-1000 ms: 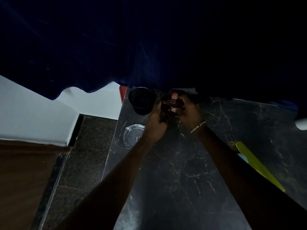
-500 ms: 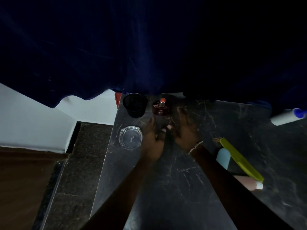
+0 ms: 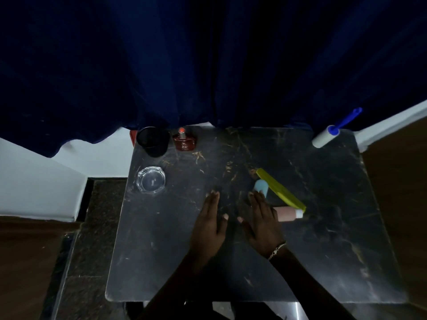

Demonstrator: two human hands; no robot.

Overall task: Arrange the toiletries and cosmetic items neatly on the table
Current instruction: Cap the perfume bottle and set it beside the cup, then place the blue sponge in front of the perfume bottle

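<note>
Pulled back from perfume (image 3: pixel 184 141) since 0.5 s ago, both hands now mid counter (image 3: pixel 323 239), empty. L to R: ashtray (image 3: pixel 151 179) near left edge, black cup (image 3: pixel 153 141) at far left corner w/ perfume upright just beside it. Left hand (image 3: pixel 209 225) flat, fingers (image 3: pixel 213 199) spread, holding nothing. Right hand (image 3: pixel 262 225) likewise released, bracelet (image 3: pixel 277 250) on wrist, fingertips touching or just short of blue tube (image 3: pixel 261 190). Yellow comb (image 3: pixel 280 191) diagonal beside it, over pink tube (image 3: pixel 287 214). Lint roller (image 3: pixel 328 136) at far right corner.
</note>
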